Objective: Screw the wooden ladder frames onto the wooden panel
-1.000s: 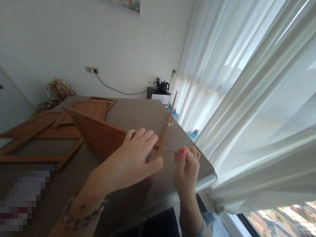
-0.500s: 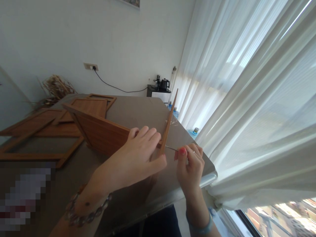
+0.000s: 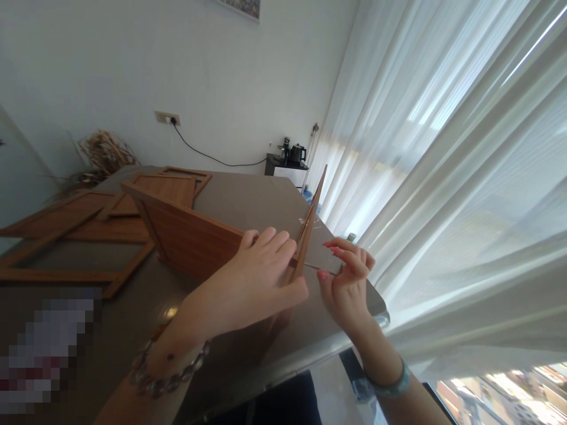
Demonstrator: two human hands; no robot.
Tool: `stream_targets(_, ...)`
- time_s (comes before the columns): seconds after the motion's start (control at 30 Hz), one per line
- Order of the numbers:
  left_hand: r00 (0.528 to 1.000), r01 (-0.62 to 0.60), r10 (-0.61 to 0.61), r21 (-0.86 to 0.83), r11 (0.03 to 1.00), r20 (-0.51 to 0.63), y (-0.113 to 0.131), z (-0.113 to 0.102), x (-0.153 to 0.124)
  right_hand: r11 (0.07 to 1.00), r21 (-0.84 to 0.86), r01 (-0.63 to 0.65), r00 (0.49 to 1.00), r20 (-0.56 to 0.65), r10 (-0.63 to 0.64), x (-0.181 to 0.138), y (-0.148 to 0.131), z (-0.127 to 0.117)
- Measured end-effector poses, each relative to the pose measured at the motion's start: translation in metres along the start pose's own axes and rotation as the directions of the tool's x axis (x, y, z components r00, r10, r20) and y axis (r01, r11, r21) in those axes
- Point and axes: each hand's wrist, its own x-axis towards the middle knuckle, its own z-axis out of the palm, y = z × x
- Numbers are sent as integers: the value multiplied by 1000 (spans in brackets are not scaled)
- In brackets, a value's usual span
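Note:
My left hand (image 3: 261, 277) is closed over the corner where an upright wooden panel (image 3: 186, 236) meets a narrow wooden piece (image 3: 311, 218) standing on edge. Its fingers lie over the panel's top edge and the thumb presses along the narrow piece. A thin metal rod, like a hex key (image 3: 318, 267), sticks out of the narrow piece's outer face toward the right. Around the rod's outer end, my right hand (image 3: 349, 277) has its thumb and fingers apart; whether a finger touches the rod I cannot tell.
More wooden panels and frames (image 3: 75, 274) lie on the left of the brown table (image 3: 248, 189). A kettle (image 3: 297, 153) stands on a small cabinet at the back. White curtains (image 3: 443, 177) hang along the right, beside the table edge. Dried stalks (image 3: 106, 150) are at the far left.
My right hand's fingers have opened from their closed pinch on the hex key. The key stays in the narrow piece. My left hand keeps its hold, and the view has shifted slightly.

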Motion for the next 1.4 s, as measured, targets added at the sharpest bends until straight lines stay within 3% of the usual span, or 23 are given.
stream_targets(0.13, 1000, -5, 5, 15, 1000, -15, -1, 1, 0, 932, -269, 244, 968, 117, -220, 2, 10, -8)
stream_targets(0.27, 1000, 24, -24, -6, 1000, -13, 0, 1, 0, 857, -314, 408, 898, 309, -314, 14, 16, -24)
stream_targets(0.37, 1000, 29, -29, -15, 999, -8, 1, 0, 1, 821, -249, 514, 818, 432, -381, 25, 19, -32)
stream_targets(0.43, 999, 33, -33, -18, 999, -5, 2, -1, 2, 880, -100, 465, 803, 466, -372, 30, 18, -34)
stream_targets(0.47, 999, 34, -34, -20, 999, -5, 3, -1, 2, 928, 8, 373, 806, 492, -329, 32, 15, -35)
stream_targets(0.53, 999, 34, -35, -17, 999, -6, 3, 0, 2, 972, 234, 4, 777, 611, -150, 33, 7, -36)
stream_targets(0.57, 999, 33, -33, -14, 999, -7, 2, 0, 1, 912, 322, -255, 721, 692, -43, 32, 1, -37)
stream_targets(0.6, 1000, 30, -30, -12, 999, -5, 2, 0, 1, 770, 367, -521, 629, 775, 57, 32, -5, -37)
stream_targets(0.67, 1000, 27, -27, -12, 1000, 1, 1, 0, 0, 334, 364, -869, 430, 891, 147, 31, -17, -39)
stream_targets(0.7, 1000, 23, -23, -16, 1000, 3, 1, 0, 0, 115, 348, -930, 362, 921, 145, 31, -22, -40)
stream_targets(0.77, 1000, 11, -11, -23, 1000, -6, 0, 0, 0, -204, 330, -922, 311, 943, 117, 32, -30, -41)
stream_targets(0.83, 1000, -3, 3, -22, 1000, -15, -1, 0, 0, -346, 328, -879, 310, 945, 109, 34, -34, -43)
stream_targets(0.87, 1000, -9, 9, -18, 1000, -13, -1, 0, 0, -354, 324, -877, 306, 946, 108, 34, -35, -43)
stream_targets(0.93, 1000, -23, 23, -9, 1000, -10, 0, -1, 0, -246, 317, -916, 293, 947, 129, 33, -36, -43)
stream_targets(1.0, 999, -35, 35, 1, 999, -11, 0, -2, 0, 29, 334, -942, 331, 915, 230, 30, -34, -40)
stream_targets(1.03, 999, -37, 37, 0, 999, -11, 1, -2, 0, 237, 354, -904, 414, 864, 288, 28, -31, -38)
stream_targets(1.07, 999, -34, 34, -5, 999, -12, 1, -3, 0, 480, 364, -799, 542, 781, 310, 26, -27, -36)
stream_targets(1.1, 1000, -26, 26, -13, 1000, -10, 1, -4, 0, 712, 344, -613, 688, 675, 266, 25, -22, -34)
stream_targets(1.13, 1000, -17, 17, -23, 1000, -9, 1, -4, 0, 884, 290, -366, 810, 568, 148, 23, -16, -32)
stream_targets(1.17, 1000, -11, 11, -31, 999, -9, 2, -4, 0, 971, 212, -113, 876, 482, -3, 23, -11, -31)
stream_targets(1.2, 1000, -11, 10, -34, 999, -11, 1, -4, -1, 987, 130, 95, 892, 430, -143, 23, -5, -30)
stream_targets(1.27, 999, -20, 20, -33, 999, -25, 1, -4, -1, 933, -23, 358, 858, 402, -320, 24, 3, -32)
stream_targets(1.4, 997, -37, 34, -44, 998, -67, 0, -2, -1, 809, -229, 541, 792, 463, -399, 26, 6, -36)
